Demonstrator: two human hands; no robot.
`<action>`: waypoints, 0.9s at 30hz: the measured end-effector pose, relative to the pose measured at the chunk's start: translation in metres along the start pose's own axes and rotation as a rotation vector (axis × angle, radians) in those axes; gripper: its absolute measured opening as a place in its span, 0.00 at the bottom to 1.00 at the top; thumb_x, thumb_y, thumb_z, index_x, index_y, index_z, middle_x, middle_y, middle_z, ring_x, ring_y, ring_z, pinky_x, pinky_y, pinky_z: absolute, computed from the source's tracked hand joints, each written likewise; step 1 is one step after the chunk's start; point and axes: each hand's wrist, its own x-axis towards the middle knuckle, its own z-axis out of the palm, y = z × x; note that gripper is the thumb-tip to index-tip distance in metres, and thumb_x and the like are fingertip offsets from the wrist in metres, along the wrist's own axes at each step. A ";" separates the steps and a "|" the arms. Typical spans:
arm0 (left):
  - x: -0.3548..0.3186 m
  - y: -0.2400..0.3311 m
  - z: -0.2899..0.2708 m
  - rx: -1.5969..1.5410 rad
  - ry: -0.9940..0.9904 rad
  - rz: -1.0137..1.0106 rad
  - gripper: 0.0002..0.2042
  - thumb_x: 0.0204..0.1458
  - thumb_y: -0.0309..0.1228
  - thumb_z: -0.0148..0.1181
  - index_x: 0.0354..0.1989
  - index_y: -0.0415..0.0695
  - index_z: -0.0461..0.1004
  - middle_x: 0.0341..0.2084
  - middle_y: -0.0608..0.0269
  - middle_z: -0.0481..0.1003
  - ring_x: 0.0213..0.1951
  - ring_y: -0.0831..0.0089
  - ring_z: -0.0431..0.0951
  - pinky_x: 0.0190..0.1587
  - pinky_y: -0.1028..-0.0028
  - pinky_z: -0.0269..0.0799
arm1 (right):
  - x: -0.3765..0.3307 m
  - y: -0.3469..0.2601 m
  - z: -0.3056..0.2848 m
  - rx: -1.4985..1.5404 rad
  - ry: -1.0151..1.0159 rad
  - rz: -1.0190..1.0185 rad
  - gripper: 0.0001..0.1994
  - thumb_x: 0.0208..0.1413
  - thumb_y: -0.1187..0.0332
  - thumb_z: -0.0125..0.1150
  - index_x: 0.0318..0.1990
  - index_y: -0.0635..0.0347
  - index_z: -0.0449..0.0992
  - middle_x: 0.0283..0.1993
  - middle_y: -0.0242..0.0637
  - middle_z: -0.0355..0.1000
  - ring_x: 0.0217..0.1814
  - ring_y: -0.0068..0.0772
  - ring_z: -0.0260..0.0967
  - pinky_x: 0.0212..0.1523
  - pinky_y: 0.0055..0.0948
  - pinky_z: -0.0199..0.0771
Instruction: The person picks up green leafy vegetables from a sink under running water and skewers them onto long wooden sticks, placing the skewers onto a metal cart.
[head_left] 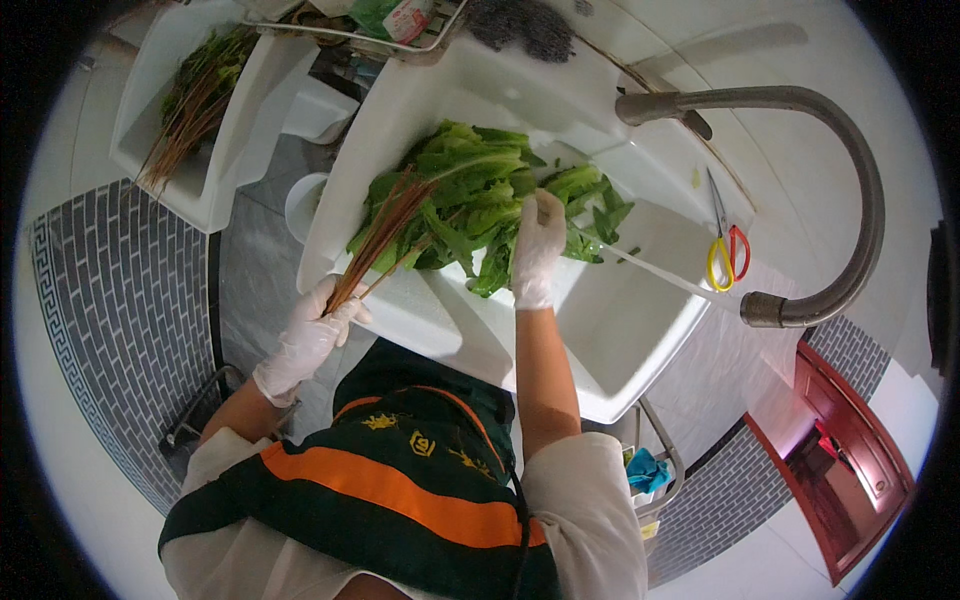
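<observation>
My left hand [312,335], in a white glove, is closed around a bundle of thin reddish-brown stems [390,220] at the sink's near left edge. The stems slant up over a heap of leafy greens [470,160] in the white sink [640,310]. At the right part of this heap is my gloved right hand [540,245], its fingers curled together among the leaves. Whatever they pinch is too small or hidden to make out. A thin stream of water [670,278] runs from the curved faucet [845,120] toward the greens beside my right hand.
Scissors [722,250] with red and yellow handles lie on the sink's right ledge. Another white basin [225,185] at the far left holds more brown-stemmed greens [205,95]. A wire rack [430,45] stands at the back, and a blue cloth [648,470] hangs below right.
</observation>
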 end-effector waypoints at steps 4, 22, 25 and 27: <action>-0.002 0.005 -0.004 0.027 0.005 0.037 0.07 0.52 0.25 0.44 0.39 0.41 0.65 0.22 0.66 0.70 0.15 0.88 0.57 0.17 0.88 0.54 | 0.038 -0.002 0.038 0.273 -0.059 0.297 0.14 0.49 0.67 0.53 0.42 0.65 0.68 0.38 0.37 0.68 0.37 0.25 0.63 0.39 0.24 0.62; -0.031 0.064 0.022 0.267 -0.002 0.409 0.08 0.51 0.29 0.48 0.38 0.39 0.67 0.21 0.68 0.72 0.21 0.83 0.65 0.25 0.82 0.60 | -0.039 -0.143 -0.042 0.103 -0.072 -0.435 0.10 0.46 0.75 0.54 0.39 0.67 0.69 0.31 0.35 0.69 0.34 0.22 0.64 0.39 0.18 0.63; -0.033 0.063 0.029 0.272 0.010 0.521 0.08 0.52 0.30 0.48 0.38 0.41 0.68 0.20 0.71 0.71 0.18 0.88 0.60 0.20 0.86 0.56 | -0.058 -0.168 -0.054 0.048 -0.024 -0.346 0.08 0.45 0.74 0.56 0.34 0.67 0.72 0.30 0.35 0.70 0.35 0.22 0.64 0.39 0.19 0.63; -0.035 0.065 0.030 0.296 0.023 0.534 0.08 0.52 0.30 0.48 0.38 0.41 0.68 0.19 0.71 0.71 0.18 0.87 0.60 0.20 0.85 0.57 | -0.064 -0.168 -0.057 0.031 -0.008 -0.391 0.08 0.44 0.74 0.56 0.34 0.66 0.72 0.31 0.36 0.71 0.34 0.22 0.66 0.38 0.20 0.64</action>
